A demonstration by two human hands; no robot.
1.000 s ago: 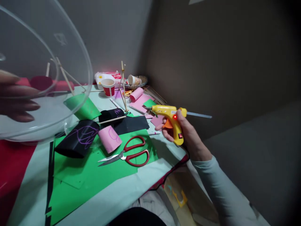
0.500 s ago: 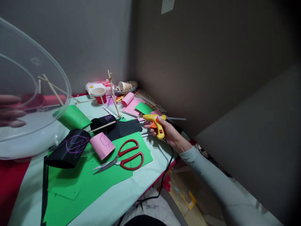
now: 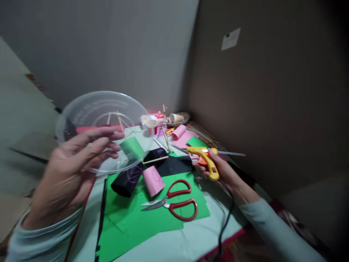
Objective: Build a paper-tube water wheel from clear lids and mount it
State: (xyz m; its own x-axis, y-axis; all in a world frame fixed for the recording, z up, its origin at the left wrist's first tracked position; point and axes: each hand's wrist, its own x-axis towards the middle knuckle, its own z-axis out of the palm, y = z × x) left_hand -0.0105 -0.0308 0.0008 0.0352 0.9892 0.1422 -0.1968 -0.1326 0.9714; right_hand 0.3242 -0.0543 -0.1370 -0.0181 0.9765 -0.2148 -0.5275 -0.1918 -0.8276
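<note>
My left hand (image 3: 69,171) holds a clear plastic bowl (image 3: 103,112) up above the table's left side, fingers pressed against its underside. My right hand (image 3: 220,169) grips a yellow hot glue gun (image 3: 204,154) with a red light lit, a glue stick jutting from its back, its black cord (image 3: 225,225) trailing toward me. The gun's nozzle points left over black paper (image 3: 177,163). Below both hands lie red-handled scissors (image 3: 174,203) on a green paper sheet (image 3: 141,218).
A pink paper roll (image 3: 153,180), black roll (image 3: 127,182) and green roll (image 3: 132,147) sit mid-table. Wooden sticks (image 3: 165,127), a red paper cup (image 3: 151,125), pink paper (image 3: 182,136) and packets crowd the far corner. Walls close in behind and to the right.
The bowl has moved away from the camera and sits lower in view, my left hand now plainly seen. The view has swung; the glue gun stays held over the table's right side.
</note>
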